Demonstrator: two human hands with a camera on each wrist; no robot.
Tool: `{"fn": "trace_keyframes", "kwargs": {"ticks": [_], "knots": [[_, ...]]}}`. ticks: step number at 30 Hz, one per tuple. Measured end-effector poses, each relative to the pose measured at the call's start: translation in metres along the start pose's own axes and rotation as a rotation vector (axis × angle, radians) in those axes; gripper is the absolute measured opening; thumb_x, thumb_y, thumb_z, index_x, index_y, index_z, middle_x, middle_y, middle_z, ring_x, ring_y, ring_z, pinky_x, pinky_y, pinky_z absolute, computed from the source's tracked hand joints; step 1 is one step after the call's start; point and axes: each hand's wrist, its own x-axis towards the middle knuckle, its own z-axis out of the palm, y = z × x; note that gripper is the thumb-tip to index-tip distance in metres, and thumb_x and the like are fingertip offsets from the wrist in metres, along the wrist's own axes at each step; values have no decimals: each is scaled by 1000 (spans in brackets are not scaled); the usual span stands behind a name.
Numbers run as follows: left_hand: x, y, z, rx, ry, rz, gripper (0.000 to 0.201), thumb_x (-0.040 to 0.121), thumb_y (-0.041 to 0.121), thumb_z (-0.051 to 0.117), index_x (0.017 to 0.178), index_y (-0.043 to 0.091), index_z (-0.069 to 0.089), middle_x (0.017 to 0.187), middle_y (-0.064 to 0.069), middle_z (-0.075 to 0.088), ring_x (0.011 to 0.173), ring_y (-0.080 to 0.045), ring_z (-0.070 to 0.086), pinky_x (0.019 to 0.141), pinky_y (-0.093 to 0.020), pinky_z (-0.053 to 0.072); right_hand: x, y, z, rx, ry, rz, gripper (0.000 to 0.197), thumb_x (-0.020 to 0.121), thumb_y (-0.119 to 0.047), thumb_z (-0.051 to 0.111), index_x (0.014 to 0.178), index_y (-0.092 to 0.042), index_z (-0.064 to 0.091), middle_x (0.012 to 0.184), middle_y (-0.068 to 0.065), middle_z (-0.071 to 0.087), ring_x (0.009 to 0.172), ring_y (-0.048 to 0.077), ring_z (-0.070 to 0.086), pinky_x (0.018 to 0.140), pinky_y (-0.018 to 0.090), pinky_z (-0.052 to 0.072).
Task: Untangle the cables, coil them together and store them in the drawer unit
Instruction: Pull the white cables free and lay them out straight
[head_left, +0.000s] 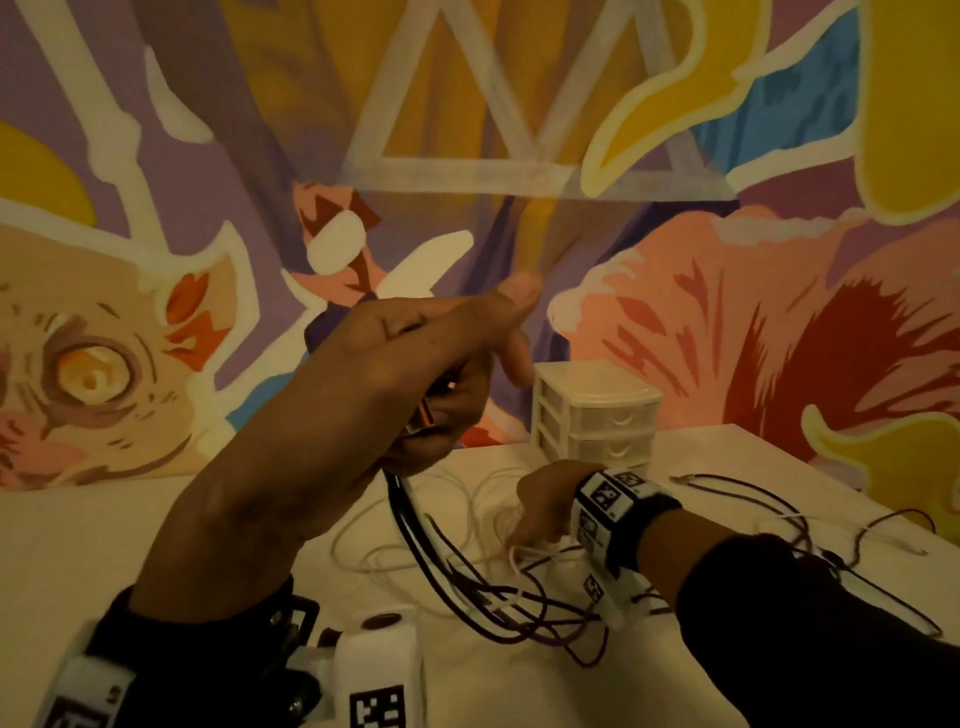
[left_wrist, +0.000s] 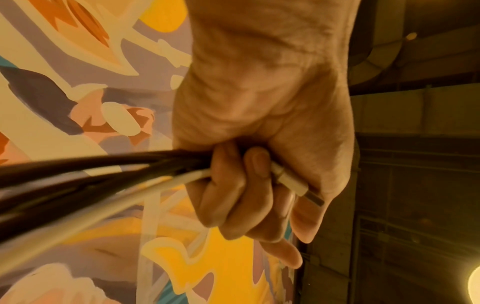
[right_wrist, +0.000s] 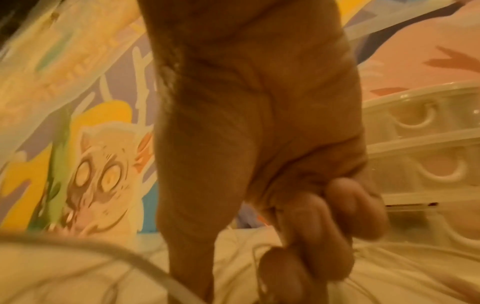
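A: We logged the left hand (left_wrist: 259, 115) first. Its fingers (left_wrist: 228, 197) were curled tight round a bundle of cable ends, dark cables (left_wrist: 78, 181) and one white cable (left_wrist: 116, 193), with the white plug (left_wrist: 293, 185) sticking out past the fingers towards the thumb side.

B: And the right hand (head_left: 545, 499)?

A: It was low over the table (head_left: 130, 530), fingers curled in the loose white strands. The wrist view was blurred, so we could not tell whether it actually pinched a strand.

B: Where was the rest of the cable?

A: From the raised fist the bundle (head_left: 415, 540) hung down and towards the right, then spread into a tangle (head_left: 519, 603) on the table near the right wrist. More dark loops (head_left: 779, 499) lay further right. The drawer unit (head_left: 597, 415) stood at the back of the table, all drawers closed.

B: Long axis?

A: Near upright at the fist, plug ends pointing up, free lengths trailing down onto the table.

B: How did we judge the step should go?

A: Keep the plug ends clamped and level in the left hand, and let the right hand draw one strand at a time out of the tangle, slowly. Pulling hard would likely tighten the knots.
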Motion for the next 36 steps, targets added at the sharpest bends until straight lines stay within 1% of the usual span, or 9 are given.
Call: {"fn": "trace_keyframes", "kwargs": {"ticks": [7, 11, 15, 17, 20, 22, 25, 29, 36], "knots": [[-2, 3, -1, -3, -100, 10, 45, 91, 55, 56, 71, 17, 69, 52, 1, 31, 42, -16, 20, 44, -28, 17, 33, -33, -7, 72, 168, -143, 18, 88, -45, 70, 90, -28, 63, 97, 0, 66, 98, 25, 63, 84, 35, 51], [0, -1, -5, -26, -63, 9, 45, 98, 50, 54, 72, 16, 67, 51, 3, 33, 42, -14, 21, 44, -24, 19, 29, -54, -20, 453, 249, -456, 18, 100, -30, 59, 109, -18, 71, 111, 2, 70, 109, 24, 66, 104, 47, 53], [9, -16, -18, -63, 137, -20, 47, 101, 53, 55, 71, 17, 65, 55, -2, 34, 45, -16, 22, 46, -26, 18, -27, -64, -34, 1129, -85, -754, 61, 99, -56, 61, 139, -10, 61, 135, 10, 69, 131, 32, 63, 117, 49, 46], [13, -25, -27, -105, 236, -42, 48, 101, 57, 56, 73, 18, 63, 58, -2, 33, 44, -15, 23, 44, -23, 20, -56, -58, -33, 1086, -359, -961, 96, 99, -71, 42, 154, 8, 39, 156, 33, 45, 146, 41, 46, 122, 48, 36], [15, -36, -40, -225, 341, -59, 48, 101, 58, 57, 72, 20, 58, 58, -1, 29, 42, -12, 20, 43, -25, 14, -90, -39, -34, 826, -540, -1092, 87, 101, -56, 49, 152, 14, 35, 138, 35, 55, 130, 38, 56, 117, 52, 39], [15, -40, -49, -257, 399, -43, 47, 102, 56, 56, 72, 19, 55, 56, 1, 30, 40, -11, 21, 41, -25, 13, -102, -26, -30, 695, -484, -972, 56, 104, -30, 58, 141, 12, 50, 102, 17, 70, 99, 28, 67, 108, 60, 46], [13, -42, -62, -253, 454, -11, 48, 103, 56, 56, 73, 20, 50, 53, 3, 30, 37, -10, 22, 40, -23, 15, -106, -11, -18, 643, -326, -685, 40, 106, -41, 62, 102, -3, 75, 63, 5, 57, 61, 17, 56, 92, 46, 58], [9, -44, -76, -243, 538, 24, 49, 105, 54, 53, 69, 21, 50, 53, 3, 29, 38, -10, 20, 37, -21, 16, -96, 25, -18, 433, 141, -376, 41, 102, -50, 63, 71, -23, 65, 65, -2, 63, 62, 11, 61, 69, 29, 53], [-1, -50, -90, -478, 529, 82, 53, 106, 56, 47, 66, 22, 48, 50, 7, 33, 36, -9, 17, 36, -24, 11, -81, 172, -27, -44, 711, 253, 33, 101, -47, 62, 94, -16, 69, 78, 0, 68, 66, 23, 61, 63, 34, 54]]}}
